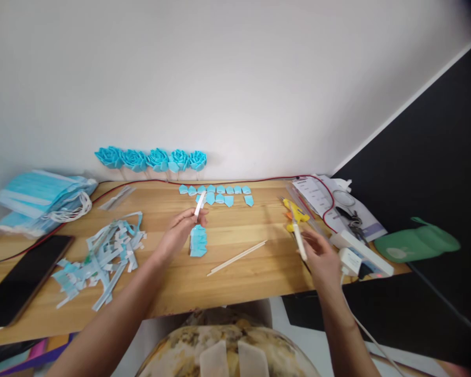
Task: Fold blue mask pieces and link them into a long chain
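Pinching a white strip (199,204) whose long axis points forward, the left hand (183,222) sits well left of the right hand (318,252), which grips a white-handled tool (299,241).

- The single view comes from the person's head, looking forward and down over the wooden table (235,225).
- It sits above the near edge, so the patterned clothing (188,351) of the wearer's lap enters at the bottom.
- The left hand (184,224) and right hand (317,248) lie within arm's reach, near mid-frame.
- Beyond the table, the pale wall (235,84) fills the upper part; a dark surface (435,152) bounds the right side.
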`<state>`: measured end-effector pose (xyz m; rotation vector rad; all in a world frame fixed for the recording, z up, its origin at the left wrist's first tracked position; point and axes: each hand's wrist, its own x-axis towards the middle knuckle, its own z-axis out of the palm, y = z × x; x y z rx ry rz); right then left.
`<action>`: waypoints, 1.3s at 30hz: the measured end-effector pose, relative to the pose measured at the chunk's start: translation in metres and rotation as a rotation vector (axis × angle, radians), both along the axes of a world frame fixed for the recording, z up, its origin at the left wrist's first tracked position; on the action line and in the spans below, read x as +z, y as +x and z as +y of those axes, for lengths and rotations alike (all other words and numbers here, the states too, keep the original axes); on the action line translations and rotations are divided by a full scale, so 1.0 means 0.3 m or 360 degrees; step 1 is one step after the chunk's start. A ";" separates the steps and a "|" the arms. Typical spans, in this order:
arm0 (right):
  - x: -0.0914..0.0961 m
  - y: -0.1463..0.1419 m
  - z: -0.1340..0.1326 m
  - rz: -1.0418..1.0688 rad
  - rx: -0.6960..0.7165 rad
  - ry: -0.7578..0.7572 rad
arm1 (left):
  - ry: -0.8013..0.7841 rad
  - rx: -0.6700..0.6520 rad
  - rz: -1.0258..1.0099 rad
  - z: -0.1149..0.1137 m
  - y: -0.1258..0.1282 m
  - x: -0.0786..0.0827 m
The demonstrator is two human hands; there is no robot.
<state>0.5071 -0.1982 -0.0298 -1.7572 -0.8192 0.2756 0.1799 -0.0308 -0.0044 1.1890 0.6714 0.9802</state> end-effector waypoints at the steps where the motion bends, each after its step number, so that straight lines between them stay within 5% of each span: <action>1: 0.013 -0.014 -0.010 0.0172 -0.0025 0.0176 | -0.0005 -0.0010 0.0013 0.000 0.001 -0.002; 4: 0.049 -0.110 -0.030 0.0695 0.0330 0.0402 | 0.0026 -0.0021 0.0063 -0.007 0.005 -0.001; 8: 0.047 -0.315 -0.034 0.1749 0.1253 -0.0218 | 0.0096 -0.0021 0.0138 -0.013 0.003 0.002; 11: 0.027 -0.416 -0.027 0.2038 0.1431 -0.0243 | 0.0127 0.0001 0.0178 -0.010 0.001 -0.002; 20: 0.026 -0.440 0.045 0.1665 0.1863 -0.0002 | 0.0098 -0.0204 0.0033 -0.015 0.002 -0.011; 28: 0.084 -0.458 0.088 0.1570 0.2104 -0.0120 | 0.0185 -0.0353 0.0045 -0.014 -0.013 -0.018; 39: 0.000 -0.443 0.115 0.1295 0.2358 -0.0020 | 0.0091 -0.0272 0.0090 -0.023 -0.011 -0.003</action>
